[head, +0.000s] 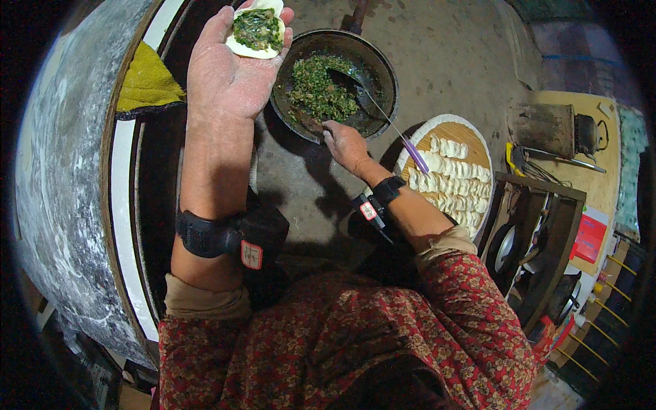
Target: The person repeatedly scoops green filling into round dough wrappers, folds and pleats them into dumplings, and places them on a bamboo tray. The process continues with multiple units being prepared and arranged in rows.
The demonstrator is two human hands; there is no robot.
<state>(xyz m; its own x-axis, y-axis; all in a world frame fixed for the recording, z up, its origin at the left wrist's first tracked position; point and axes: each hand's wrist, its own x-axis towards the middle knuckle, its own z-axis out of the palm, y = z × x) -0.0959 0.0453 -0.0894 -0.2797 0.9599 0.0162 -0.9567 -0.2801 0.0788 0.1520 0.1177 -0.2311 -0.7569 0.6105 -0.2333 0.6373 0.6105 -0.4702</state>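
Observation:
On the raised palm of my left hand (236, 77) lies a round dough wrapper (246, 52) topped with green filling (258, 31). My right hand (347, 146) grips a thin utensil (309, 122) at the near rim of a dark metal pan (392, 77); the utensil's far end is in the pan, its kind not clear. Chopped green filling (323, 87) fills the pan's left part. A ladle with a purple handle (415, 155) rests in the pan, its handle sticking out to the right. Beyond my right wrist, a round tray (479, 138) holds rows of folded dumplings (451, 183).
A floury round tabletop (66, 169) with a yellow cloth (146, 82) curves along the left. At the right stand a wooden table (556, 100) with a kettle (586, 134) and a metal cylinder (543, 128), and a wooden rack (543, 187) holding cookware.

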